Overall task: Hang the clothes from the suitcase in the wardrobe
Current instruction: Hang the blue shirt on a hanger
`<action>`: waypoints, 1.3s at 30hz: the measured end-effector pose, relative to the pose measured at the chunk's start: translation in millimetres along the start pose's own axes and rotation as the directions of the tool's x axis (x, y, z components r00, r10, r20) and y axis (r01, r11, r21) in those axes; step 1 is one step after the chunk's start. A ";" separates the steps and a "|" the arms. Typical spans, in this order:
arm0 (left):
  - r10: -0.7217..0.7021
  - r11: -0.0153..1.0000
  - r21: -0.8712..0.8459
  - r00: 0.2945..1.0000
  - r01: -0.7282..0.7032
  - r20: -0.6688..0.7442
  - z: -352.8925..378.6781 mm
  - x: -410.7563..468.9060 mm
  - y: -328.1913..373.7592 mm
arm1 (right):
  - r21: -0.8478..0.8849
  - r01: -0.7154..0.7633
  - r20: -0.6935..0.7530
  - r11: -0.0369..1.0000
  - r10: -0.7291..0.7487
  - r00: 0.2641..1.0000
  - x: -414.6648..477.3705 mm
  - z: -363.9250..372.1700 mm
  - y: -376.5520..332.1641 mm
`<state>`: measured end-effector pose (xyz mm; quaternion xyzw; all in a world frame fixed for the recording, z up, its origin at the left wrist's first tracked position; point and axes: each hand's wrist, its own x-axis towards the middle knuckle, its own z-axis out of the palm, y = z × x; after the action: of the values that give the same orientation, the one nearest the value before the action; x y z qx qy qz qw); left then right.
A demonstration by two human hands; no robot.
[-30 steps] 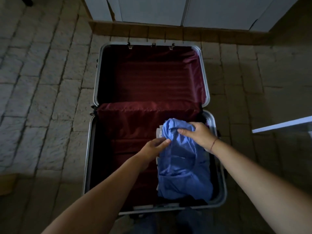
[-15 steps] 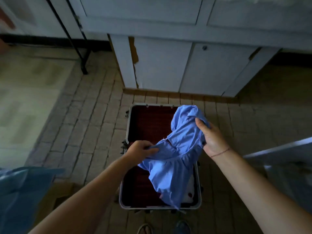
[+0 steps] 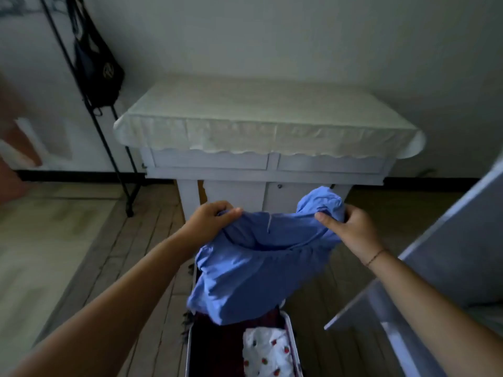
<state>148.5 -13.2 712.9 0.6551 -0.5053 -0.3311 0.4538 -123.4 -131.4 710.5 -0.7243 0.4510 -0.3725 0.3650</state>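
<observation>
Both grips, left hand (image 3: 209, 217) and right hand (image 3: 351, 227), pinch blue garment (image 3: 253, 270) aloft.

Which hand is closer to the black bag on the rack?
Left. The left hand grips the blue garment below and right of the black bag; the right hand is farther right.

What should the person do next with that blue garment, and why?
Probably spread the blue garment open: the left hand and right hand grip its top edge, but it hangs bunched above the suitcase, with no hanger in view.
</observation>
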 end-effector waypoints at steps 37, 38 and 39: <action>0.400 0.894 -0.378 0.810 -0.241 0.430 442.4 87.8 388.3 | 0.357 -0.032 -0.655 0.933 0.275 0.704 -10.2 -543.7 62.4; 0.401 0.893 -0.386 0.804 -0.234 0.440 457.9 91.9 395.7 | 0.391 0.011 -0.662 0.920 0.273 0.698 4.3 -563.2 67.0; 0.404 0.889 -0.399 0.797 -0.225 0.450 472.0 95.9 402.1 | 0.431 0.061 -0.667 0.900 0.272 0.694 19.3 -581.9 71.1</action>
<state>-392.2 -259.4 914.7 0.3618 -0.6500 -0.4935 0.4507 -650.0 -284.6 918.5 -0.3988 0.5072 -0.6889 0.3302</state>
